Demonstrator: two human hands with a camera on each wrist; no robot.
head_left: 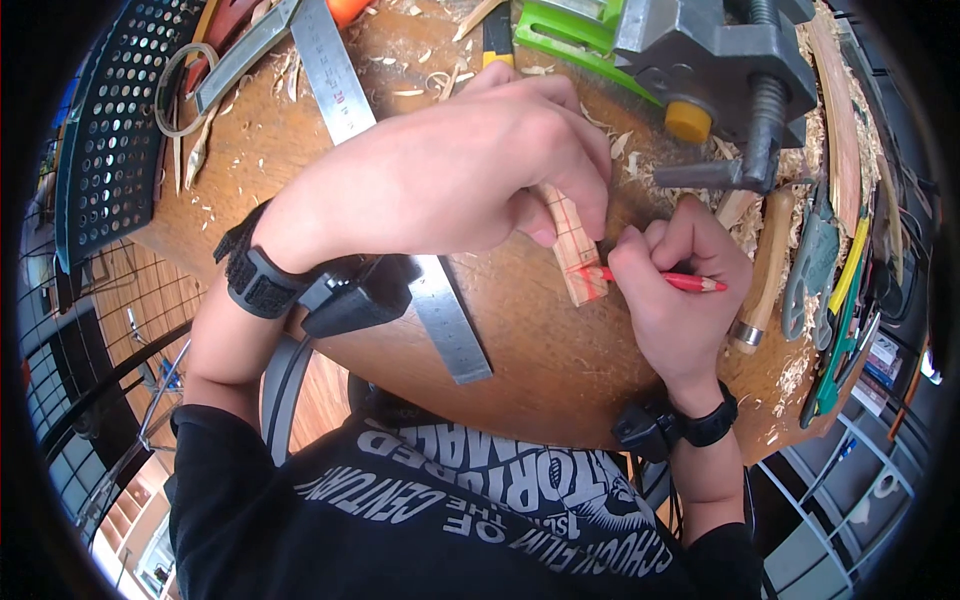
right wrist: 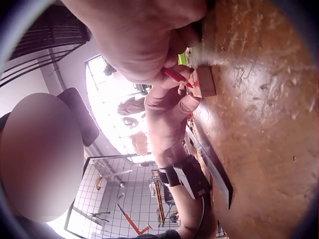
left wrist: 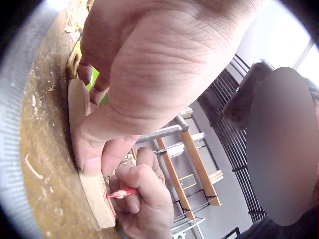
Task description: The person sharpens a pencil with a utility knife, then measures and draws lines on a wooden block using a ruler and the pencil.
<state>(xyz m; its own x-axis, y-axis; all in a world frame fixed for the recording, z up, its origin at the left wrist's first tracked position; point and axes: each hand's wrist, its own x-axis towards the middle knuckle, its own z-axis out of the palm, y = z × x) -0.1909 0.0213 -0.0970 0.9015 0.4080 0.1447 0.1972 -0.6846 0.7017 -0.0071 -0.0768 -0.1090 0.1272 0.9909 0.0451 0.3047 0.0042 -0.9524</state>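
Observation:
A short wooden block (head_left: 572,240) lies on the bench, its upper face crossed by pencil lines, with red marks close to the near end. My left hand (head_left: 500,150) holds the block down, thumb on one side and fingers on the other. In the left wrist view the thumb lies on the block (left wrist: 92,194) near its marked end. My right hand (head_left: 680,300) pinches a red pencil (head_left: 690,283), whose point is right at the red marks. From the right wrist view, the pencil (right wrist: 174,77) slants onto the block's end (right wrist: 204,82).
A steel try square (head_left: 450,320) passes under my left forearm. A grey vise (head_left: 720,60) stands at the back right beside a green tool (head_left: 570,30). Along the right are a wooden handle (head_left: 765,270), several hand tools and wood shavings; a perforated metal rack (head_left: 115,140) stands left.

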